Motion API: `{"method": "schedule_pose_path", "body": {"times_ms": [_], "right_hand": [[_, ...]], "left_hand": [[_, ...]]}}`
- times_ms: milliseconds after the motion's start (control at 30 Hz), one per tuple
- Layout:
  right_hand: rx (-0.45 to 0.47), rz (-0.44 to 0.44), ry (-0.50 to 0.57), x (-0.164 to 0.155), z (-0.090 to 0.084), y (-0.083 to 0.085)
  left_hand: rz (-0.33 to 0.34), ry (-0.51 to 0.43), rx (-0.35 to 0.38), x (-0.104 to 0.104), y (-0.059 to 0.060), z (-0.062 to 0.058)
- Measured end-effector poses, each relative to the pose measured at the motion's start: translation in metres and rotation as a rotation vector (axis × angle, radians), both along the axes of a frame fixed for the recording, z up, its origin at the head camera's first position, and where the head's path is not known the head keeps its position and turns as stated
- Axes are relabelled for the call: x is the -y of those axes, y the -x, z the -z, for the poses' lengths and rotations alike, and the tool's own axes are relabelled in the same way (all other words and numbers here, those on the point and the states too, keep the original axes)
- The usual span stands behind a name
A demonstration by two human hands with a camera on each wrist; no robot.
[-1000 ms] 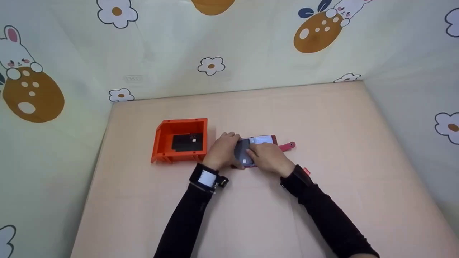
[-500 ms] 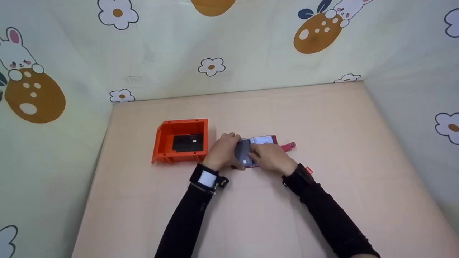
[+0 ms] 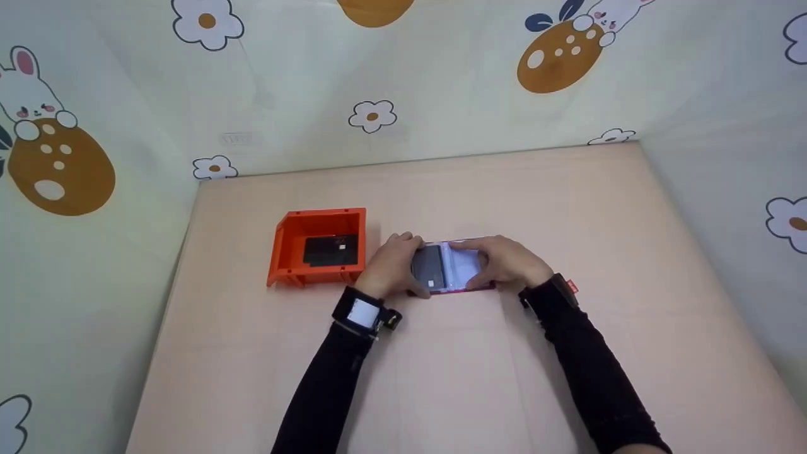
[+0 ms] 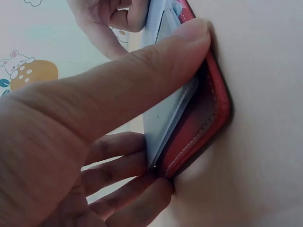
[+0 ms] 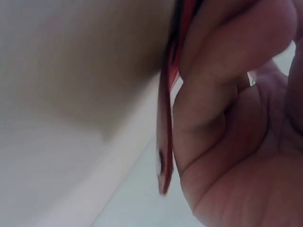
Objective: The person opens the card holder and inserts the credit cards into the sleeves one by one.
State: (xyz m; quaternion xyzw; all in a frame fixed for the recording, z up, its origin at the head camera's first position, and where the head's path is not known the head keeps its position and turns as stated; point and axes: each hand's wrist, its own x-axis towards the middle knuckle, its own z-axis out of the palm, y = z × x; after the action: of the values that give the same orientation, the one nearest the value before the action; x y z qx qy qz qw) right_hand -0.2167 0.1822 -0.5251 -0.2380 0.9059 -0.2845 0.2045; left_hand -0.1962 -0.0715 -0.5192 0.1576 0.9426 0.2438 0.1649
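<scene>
An opened red card holder (image 3: 462, 268) with clear plastic sleeves lies on the table. A dark grey card (image 3: 429, 266) shows in its left half. My left hand (image 3: 391, 265) grips the left end, thumb on the near edge and fingers at the far edge; the left wrist view shows the red stitched cover (image 4: 215, 94) under the thumb. Across the right half, my right hand (image 3: 512, 261) holds the holder between thumb and fingers at its near and far edges. Its strap (image 5: 164, 137) sticks out beside this hand in the right wrist view, but is hidden in the head view.
An orange bin (image 3: 315, 275) stands just left of my left hand, with black cards (image 3: 323, 251) inside it. The peach tabletop (image 3: 441, 359) meets a printed curtain (image 3: 302, 113) at the back and sides.
My right hand has left the grey card and moved right, spreading from the far to the near edge of the holder's right half. The left hand keeps its place.
</scene>
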Motion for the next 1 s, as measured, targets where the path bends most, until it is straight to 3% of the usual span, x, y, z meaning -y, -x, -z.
{"method": "schedule_pose_path", "body": {"times_ms": [300, 800, 900, 1000], "right_hand": [[0.072, 0.106, -0.036, -0.013, -0.003, 0.005], [0.076, 0.087, -0.029, -0.016, -0.001, 0.007], [0.072, 0.082, -0.031, -0.016, -0.001, 0.007], [0.061, 0.075, -0.039, -0.014, -0.002, 0.007]], "left_hand": [[0.000, 0.007, 0.010, 0.000, 0.000, -0.001], [0.012, 0.011, 0.004, -0.006, -0.003, -0.003], [0.052, -0.010, -0.053, -0.008, -0.006, -0.010], [0.056, -0.050, -0.188, -0.004, -0.008, -0.028]]}}
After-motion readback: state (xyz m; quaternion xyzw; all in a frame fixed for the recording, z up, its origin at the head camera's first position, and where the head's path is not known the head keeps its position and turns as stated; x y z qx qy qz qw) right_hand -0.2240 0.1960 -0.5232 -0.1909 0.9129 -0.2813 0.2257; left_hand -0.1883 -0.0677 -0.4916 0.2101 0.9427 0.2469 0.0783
